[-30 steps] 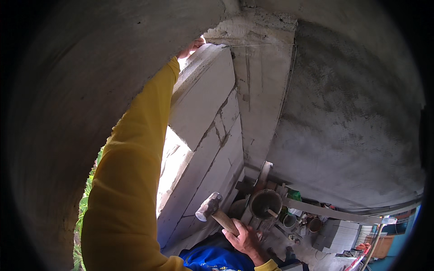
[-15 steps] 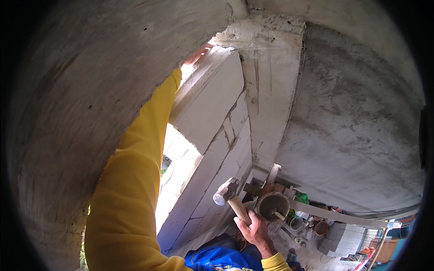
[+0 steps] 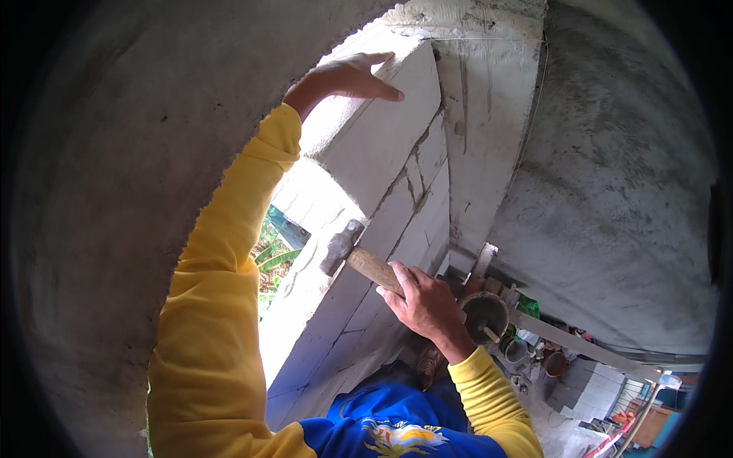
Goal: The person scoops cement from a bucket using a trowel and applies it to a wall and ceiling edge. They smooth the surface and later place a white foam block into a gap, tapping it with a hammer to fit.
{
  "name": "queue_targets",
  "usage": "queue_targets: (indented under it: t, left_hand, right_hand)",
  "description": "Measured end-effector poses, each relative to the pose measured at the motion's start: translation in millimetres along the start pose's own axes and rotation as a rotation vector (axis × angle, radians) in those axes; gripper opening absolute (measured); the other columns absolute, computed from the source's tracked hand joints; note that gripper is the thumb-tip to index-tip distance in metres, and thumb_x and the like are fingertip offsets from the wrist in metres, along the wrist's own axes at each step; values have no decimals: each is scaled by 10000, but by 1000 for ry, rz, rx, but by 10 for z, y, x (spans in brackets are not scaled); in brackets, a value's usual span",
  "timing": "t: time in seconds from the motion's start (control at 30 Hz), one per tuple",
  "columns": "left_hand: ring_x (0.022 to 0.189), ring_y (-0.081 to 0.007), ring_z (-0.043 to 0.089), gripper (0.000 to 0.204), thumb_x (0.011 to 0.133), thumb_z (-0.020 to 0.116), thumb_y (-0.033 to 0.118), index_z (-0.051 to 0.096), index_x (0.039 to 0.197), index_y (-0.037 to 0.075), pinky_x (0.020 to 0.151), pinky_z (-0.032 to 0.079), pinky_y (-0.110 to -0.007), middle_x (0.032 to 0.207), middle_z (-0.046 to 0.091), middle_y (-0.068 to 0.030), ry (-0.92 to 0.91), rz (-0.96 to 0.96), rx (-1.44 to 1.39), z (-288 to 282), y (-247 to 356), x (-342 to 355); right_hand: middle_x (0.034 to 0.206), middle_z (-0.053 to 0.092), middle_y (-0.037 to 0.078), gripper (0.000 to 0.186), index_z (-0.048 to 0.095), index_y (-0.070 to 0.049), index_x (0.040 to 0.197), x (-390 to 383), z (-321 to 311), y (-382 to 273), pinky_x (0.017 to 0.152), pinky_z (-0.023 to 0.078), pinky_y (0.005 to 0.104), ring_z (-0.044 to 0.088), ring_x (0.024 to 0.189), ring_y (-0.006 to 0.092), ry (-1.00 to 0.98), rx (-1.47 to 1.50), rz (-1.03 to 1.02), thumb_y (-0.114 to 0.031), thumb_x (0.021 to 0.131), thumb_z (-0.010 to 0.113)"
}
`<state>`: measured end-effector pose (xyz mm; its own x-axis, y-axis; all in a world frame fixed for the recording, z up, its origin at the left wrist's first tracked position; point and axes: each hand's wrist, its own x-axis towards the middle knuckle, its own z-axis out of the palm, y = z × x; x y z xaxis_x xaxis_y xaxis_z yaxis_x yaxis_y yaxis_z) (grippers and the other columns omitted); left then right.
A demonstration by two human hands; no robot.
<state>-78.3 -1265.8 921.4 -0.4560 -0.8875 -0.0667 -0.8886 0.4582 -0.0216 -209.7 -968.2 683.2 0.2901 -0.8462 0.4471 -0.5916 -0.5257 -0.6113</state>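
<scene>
A wooden-handled club hammer [image 3: 343, 249] is in my right hand [image 3: 427, 309], whose fingers wrap round the handle. Its metal head is close to the end of a large pale wall block [image 3: 382, 126], beside the gap in the wall; I cannot tell whether they touch. My left hand [image 3: 347, 80] lies over the upper edge of that same block, thumb and fingers spread apart. More pale blocks [image 3: 382, 229] form the courses below it, with cracked joints between them.
A concrete overhang [image 3: 137, 153] crowds my left arm. Beyond the block stands a concrete column [image 3: 489, 99] with a thin string, then a rough grey wall [image 3: 611, 175]. Far below are a mortar bucket [image 3: 484, 309], a plank [image 3: 573, 342] and stacked blocks [image 3: 588, 389].
My right hand has raised the hammer up and to the left, toward the block's end. My left hand, mostly hidden before, now shows over the block's edge. The view has shifted.
</scene>
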Motion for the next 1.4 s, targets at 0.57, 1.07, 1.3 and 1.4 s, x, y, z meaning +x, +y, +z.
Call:
queue_targets:
  t: [0.57,1.07,1.3,1.4]
  left_hand:
    - [1548,-419,349,1049,720,848,509,431,1634,207,1244,328,-529,1662,379,-221,26,-97,-131,32,40,42]
    - [1436,-408,512,1041,761,883,548,408,1641,261,1188,424,-533,1558,512,-251,79,-29,-65,137,-101,136]
    - [1481,-426,452,1067,742,864,576,403,1644,242,1215,378,-548,1603,461,-235,75,-16,-107,199,-194,269]
    - [1337,-355,570,1076,740,873,547,407,1638,180,1114,458,-461,1480,588,-214,-18,-24,-211,144,-225,349]
  right_hand:
    - [910,701,164,502,642,10,1320,427,211,-149,671,620,400,736,764,323,-86,57,-56,-332,968,750]
    - [875,692,133,518,651,-13,1336,317,298,-192,611,620,380,740,714,287,-36,74,-124,-377,978,738]
    - [898,698,134,526,645,-6,1347,469,217,-65,631,622,386,740,729,300,63,97,4,-380,987,732]
    - [893,700,152,530,641,0,1351,408,293,-45,612,618,402,738,713,315,104,107,-18,-379,991,729]
